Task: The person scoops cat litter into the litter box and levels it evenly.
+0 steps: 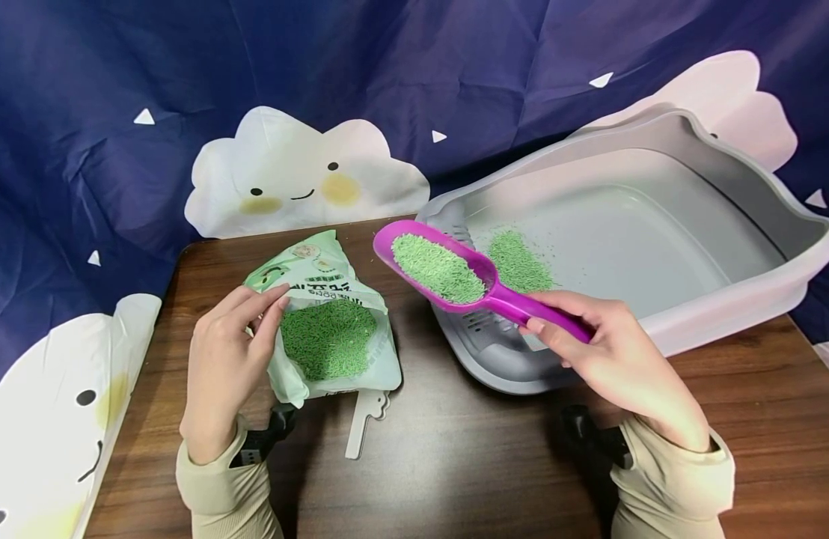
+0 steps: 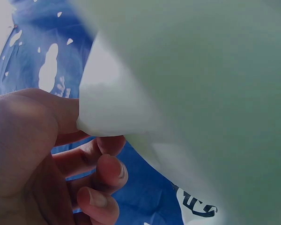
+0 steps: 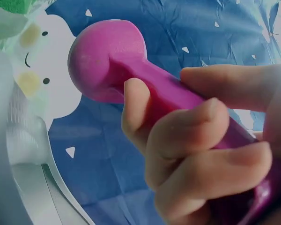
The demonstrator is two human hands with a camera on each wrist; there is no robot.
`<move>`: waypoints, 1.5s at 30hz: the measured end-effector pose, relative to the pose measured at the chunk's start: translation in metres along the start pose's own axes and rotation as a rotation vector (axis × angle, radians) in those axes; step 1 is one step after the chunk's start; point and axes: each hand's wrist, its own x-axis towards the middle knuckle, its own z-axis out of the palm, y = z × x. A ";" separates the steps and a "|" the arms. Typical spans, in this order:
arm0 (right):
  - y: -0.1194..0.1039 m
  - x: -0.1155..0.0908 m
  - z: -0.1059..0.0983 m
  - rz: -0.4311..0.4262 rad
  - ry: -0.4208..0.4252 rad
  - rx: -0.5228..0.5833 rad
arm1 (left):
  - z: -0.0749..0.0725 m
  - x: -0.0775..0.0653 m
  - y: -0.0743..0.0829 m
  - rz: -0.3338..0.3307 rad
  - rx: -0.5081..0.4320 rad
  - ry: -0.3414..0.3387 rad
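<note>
In the head view my right hand (image 1: 606,348) grips the handle of a magenta scoop (image 1: 532,305), its bowl heaped with green pellets (image 1: 438,268). The scoop hangs over the near left end of a grey litter box (image 1: 630,239); the right wrist view shows fingers curled round the handle. My left hand (image 1: 233,348) pinches the edge of an opened pale green bag (image 1: 384,352) between thumb and fingers. Inside the bag lie more green pellets (image 1: 330,337). In the left wrist view the bag's film (image 2: 192,93) hides much of the scene.
A small pile of green pellets (image 1: 518,262) lies in the litter box near its slotted step. A white cloud-topped tool (image 1: 363,423) lies on the brown table (image 1: 428,464), partly under the bag. Behind hangs a dark blue cloth (image 1: 320,60) with clouds.
</note>
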 end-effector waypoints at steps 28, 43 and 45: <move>0.046 -0.004 -0.047 0.205 0.261 0.170 | 0.001 -0.001 0.000 -0.004 -0.005 0.000; 0.056 -0.006 -0.056 0.222 0.373 0.082 | 0.000 0.000 0.000 0.000 -0.006 -0.003; 0.056 -0.006 -0.055 0.239 0.385 0.061 | 0.000 -0.001 0.000 -0.001 -0.006 -0.003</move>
